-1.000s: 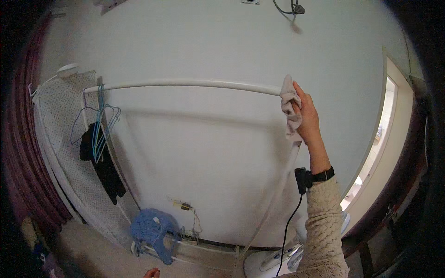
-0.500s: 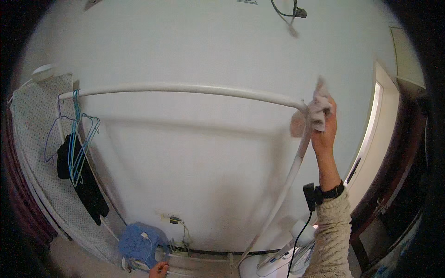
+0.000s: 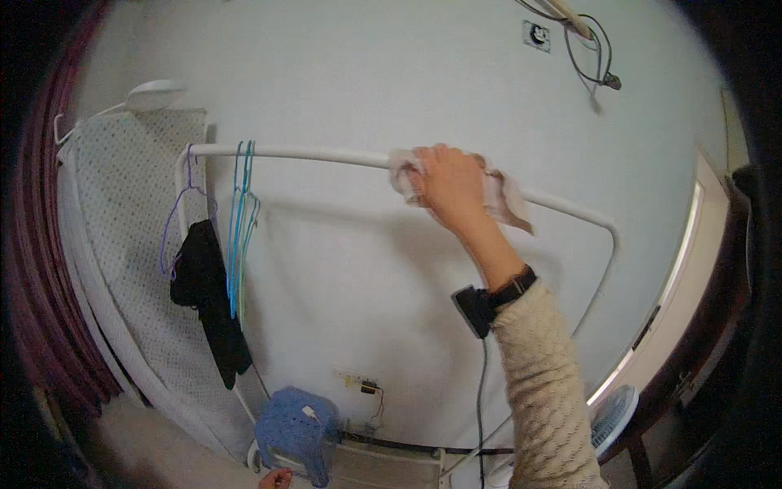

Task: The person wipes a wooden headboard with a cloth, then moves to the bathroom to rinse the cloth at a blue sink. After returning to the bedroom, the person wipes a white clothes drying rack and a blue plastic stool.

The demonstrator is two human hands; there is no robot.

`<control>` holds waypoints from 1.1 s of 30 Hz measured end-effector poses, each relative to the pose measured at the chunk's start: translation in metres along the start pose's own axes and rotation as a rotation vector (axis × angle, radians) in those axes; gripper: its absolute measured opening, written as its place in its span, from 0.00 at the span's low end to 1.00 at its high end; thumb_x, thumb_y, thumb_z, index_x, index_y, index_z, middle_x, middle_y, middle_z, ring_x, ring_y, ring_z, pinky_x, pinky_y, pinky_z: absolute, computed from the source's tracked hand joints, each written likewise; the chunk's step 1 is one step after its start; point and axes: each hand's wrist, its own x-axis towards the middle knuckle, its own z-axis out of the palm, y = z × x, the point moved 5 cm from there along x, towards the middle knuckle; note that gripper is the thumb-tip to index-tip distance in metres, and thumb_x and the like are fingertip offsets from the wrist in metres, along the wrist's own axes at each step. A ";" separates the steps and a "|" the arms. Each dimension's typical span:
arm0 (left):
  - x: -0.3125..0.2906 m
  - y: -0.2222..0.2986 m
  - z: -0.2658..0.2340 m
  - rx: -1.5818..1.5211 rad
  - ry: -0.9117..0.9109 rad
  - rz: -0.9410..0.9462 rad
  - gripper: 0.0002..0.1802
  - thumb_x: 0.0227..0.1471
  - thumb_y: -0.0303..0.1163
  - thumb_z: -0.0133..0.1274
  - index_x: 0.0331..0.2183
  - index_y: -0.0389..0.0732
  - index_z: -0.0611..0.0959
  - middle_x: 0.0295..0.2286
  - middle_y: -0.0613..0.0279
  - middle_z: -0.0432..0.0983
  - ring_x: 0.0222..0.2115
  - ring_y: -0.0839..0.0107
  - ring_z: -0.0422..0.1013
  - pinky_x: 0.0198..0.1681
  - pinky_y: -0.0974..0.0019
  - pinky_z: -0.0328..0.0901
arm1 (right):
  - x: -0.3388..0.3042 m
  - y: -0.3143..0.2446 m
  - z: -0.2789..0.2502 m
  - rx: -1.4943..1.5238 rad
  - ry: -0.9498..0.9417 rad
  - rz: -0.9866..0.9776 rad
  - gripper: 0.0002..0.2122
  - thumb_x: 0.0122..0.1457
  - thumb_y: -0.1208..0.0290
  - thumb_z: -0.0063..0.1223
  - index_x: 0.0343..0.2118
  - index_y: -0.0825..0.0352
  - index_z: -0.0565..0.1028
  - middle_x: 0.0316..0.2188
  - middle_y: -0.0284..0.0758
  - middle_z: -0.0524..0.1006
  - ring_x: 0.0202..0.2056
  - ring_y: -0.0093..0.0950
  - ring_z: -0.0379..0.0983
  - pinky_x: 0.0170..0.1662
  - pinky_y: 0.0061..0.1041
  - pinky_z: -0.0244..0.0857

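My right hand [image 3: 452,187] is raised and closed around a pale cloth [image 3: 509,202]. The cloth wraps the white top rail [image 3: 326,156] of a clothes rack, and a loose end hangs to the right of my fingers. Low in the picture, my left hand [image 3: 275,479] shows only in part, near the blue stool; its fingers are curled, and what they hold, if anything, is hidden. Toward the rail's left end hang several blue hangers [image 3: 236,236], a purple hanger [image 3: 171,228] and a black garment [image 3: 208,293].
A blue stool [image 3: 285,416] stands below the rack's left side, with a white plug [image 3: 310,414] on it. A fan [image 3: 615,416] is at the lower right. Cables [image 3: 599,57] hang on the wall above. A dotted covering [image 3: 138,212] and dark red curtain [image 3: 49,269] line the left.
My right hand has slid the cloth leftward, from the rack's right corner to the middle of the top rail. The view has turned, so the rack's right bend and more wall show.
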 end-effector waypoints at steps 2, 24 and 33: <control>0.007 -0.020 -0.009 0.049 -0.028 0.013 0.21 0.56 0.41 0.50 0.47 0.38 0.76 0.41 0.54 0.76 0.42 0.61 0.71 0.45 0.60 0.66 | 0.028 -0.054 0.016 0.033 -0.006 -0.050 0.13 0.50 0.60 0.55 0.36 0.60 0.75 0.29 0.35 0.75 0.33 0.34 0.73 0.35 0.37 0.64; 0.042 0.025 -0.142 -0.471 0.010 -0.055 0.15 0.57 0.31 0.48 0.45 0.33 0.73 0.32 0.56 0.77 0.30 0.69 0.73 0.36 0.67 0.70 | -0.117 0.233 -0.084 -0.054 0.056 0.477 0.09 0.58 0.71 0.47 0.38 0.69 0.74 0.31 0.41 0.77 0.33 0.35 0.74 0.40 0.32 0.67; 0.112 0.197 -0.293 -0.180 0.420 0.552 0.10 0.55 0.28 0.50 0.38 0.35 0.79 0.30 0.59 0.78 0.29 0.73 0.73 0.35 0.70 0.67 | 0.007 0.006 -0.051 -0.083 0.048 0.094 0.10 0.57 0.64 0.47 0.36 0.63 0.75 0.28 0.38 0.74 0.32 0.39 0.71 0.39 0.37 0.62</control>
